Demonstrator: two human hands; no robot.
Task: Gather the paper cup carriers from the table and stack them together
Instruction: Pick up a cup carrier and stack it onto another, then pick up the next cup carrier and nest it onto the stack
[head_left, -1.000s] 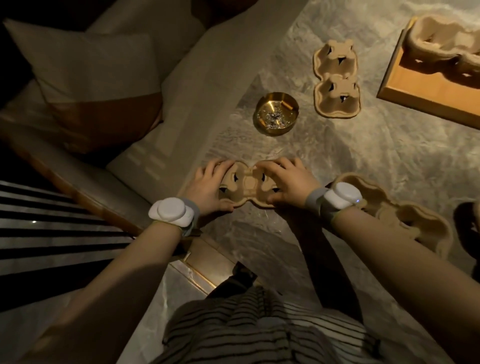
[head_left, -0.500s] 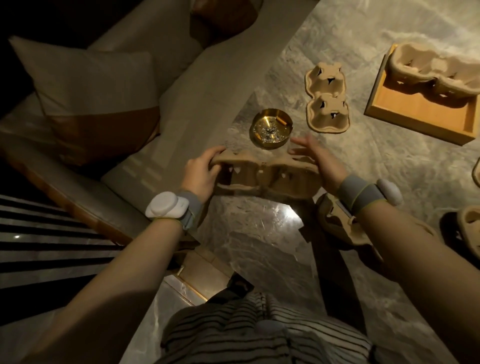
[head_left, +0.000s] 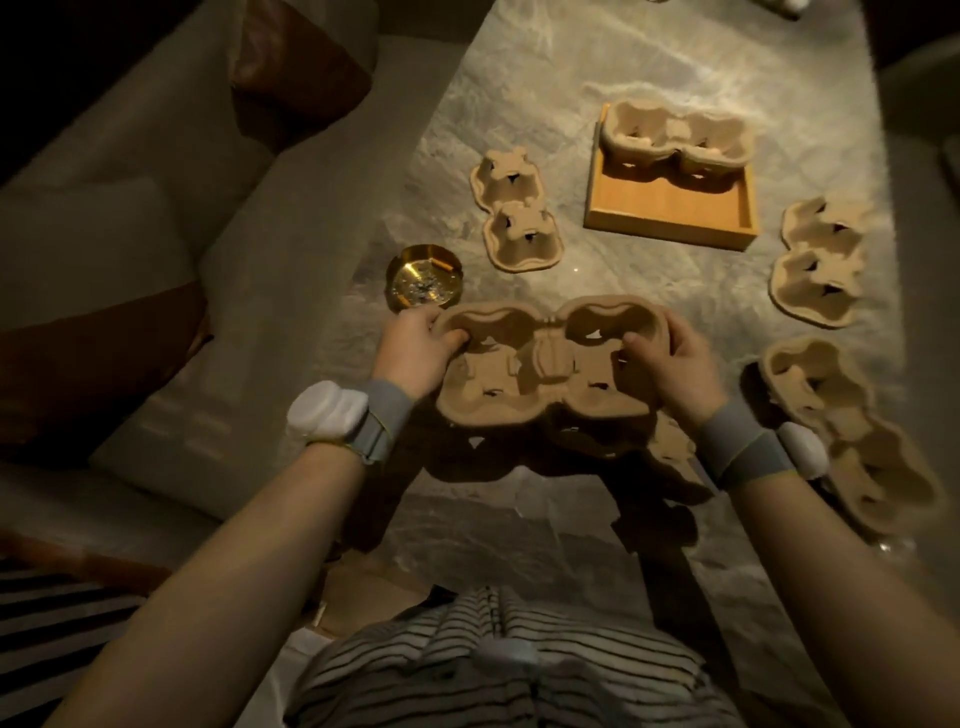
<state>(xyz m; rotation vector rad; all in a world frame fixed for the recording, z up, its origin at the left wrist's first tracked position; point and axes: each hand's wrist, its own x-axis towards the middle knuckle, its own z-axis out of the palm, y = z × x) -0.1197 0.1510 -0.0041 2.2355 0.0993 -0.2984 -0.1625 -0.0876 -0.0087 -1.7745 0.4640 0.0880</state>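
I hold a brown pulp two-cup carrier (head_left: 548, 366) above the marble table, hollow side up. My left hand (head_left: 415, 348) grips its left end and my right hand (head_left: 675, 358) grips its right end, thumbs inside the cups. Another carrier (head_left: 852, 436) lies hollow side up at the right, partly behind my right wrist. One carrier (head_left: 517, 213) lies upside down beyond the held one. A further carrier (head_left: 818, 262) lies upside down at the far right. One more carrier (head_left: 678, 137) rests in a wooden tray (head_left: 670, 208).
A round brass ashtray (head_left: 423, 283) stands just beyond my left hand near the table's left edge. A sofa with cushions (head_left: 104, 322) runs along the left. My striped shirt fills the bottom of the view. The marble table (head_left: 597, 280) stretches ahead.
Both hands lifted the carrier off the table's near edge and turned it over, so its hollow side now faces up. The view has tilted to show more of the table.
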